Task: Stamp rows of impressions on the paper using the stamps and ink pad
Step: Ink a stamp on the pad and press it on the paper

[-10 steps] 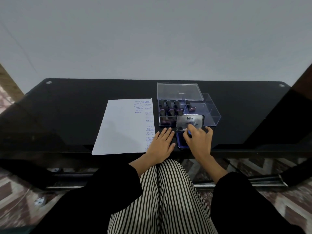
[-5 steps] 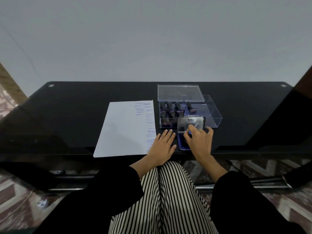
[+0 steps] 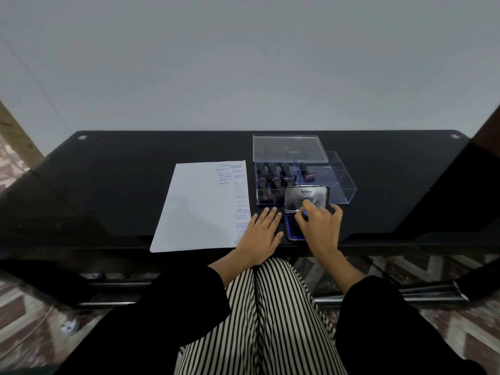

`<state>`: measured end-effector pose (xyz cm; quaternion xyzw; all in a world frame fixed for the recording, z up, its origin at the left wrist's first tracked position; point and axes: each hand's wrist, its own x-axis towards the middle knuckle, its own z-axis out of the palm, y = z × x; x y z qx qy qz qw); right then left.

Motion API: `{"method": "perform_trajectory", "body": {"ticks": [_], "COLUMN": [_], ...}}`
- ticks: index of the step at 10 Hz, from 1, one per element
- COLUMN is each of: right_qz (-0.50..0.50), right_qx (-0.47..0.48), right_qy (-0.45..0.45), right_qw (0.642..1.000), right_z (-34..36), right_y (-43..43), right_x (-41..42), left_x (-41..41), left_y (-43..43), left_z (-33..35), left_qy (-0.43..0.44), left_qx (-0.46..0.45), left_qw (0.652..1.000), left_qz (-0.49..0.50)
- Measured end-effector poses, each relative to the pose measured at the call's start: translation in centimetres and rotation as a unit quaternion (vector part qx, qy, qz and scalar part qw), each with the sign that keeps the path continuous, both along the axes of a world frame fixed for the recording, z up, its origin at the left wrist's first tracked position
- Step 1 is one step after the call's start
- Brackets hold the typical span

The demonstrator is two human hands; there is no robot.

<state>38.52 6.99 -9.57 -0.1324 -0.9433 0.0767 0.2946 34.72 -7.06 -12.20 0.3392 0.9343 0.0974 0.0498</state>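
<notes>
Your clear box (image 3: 341,182) stands open on the black table (image 3: 135,171), its lid (image 3: 286,148) lying behind it. The left compartment holds two rows of dark-handled stamps (image 3: 273,180); the rear right compartment holds one lone stamp (image 3: 307,173).

The ink pad (image 3: 290,230) lies just in front of the box, with its cover (image 3: 307,197) raised.

Your right hand (image 3: 320,227) is over the pad, fingers curled and pinching a stamp (image 3: 305,212), of which only a blue part shows.

Your left hand (image 3: 261,235) rests flat, fingers straight and close together, on the right edge of the paper (image 3: 197,207), beside the printed column.
</notes>
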Motion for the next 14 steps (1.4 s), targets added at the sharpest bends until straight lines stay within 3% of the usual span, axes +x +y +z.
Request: {"method": "perform_trajectory", "body": {"ticks": [5, 7, 9, 11, 14], "right_qz": [0.001, -0.004, 0.036, 0.093, 0.128], "right_qx": [-0.002, -0.027, -0.082, -0.087, -0.060], "right_qy": [-0.004, -0.065, -0.010, -0.021, -0.063], "right_qw": [1.000, 0.998, 0.996, 0.992, 0.988], "right_z": [-0.5, 0.3, 2.6, 5.5, 5.3], "right_y": [-0.1, 0.3, -1.6, -6.4, -10.8], "right_x": [0.6, -0.5, -2.7, -7.9, -15.1], "left_x": [-0.1, -1.1, -4.1, -8.1, -12.8], "left_y": [0.0, -1.3, -4.9, -9.9, -12.3], "left_z": [0.0, 2.3, 5.3, 5.1, 4.5], "left_qy": [-0.004, -0.013, 0.033, 0.039, 0.052], "left_qx": [0.028, 0.181, 0.265, 0.249, 0.259], "left_qw": [1.000, 0.983, 0.963, 0.957, 0.947], "left_qz": [0.000, -0.007, 0.042, 0.142, 0.180]}}
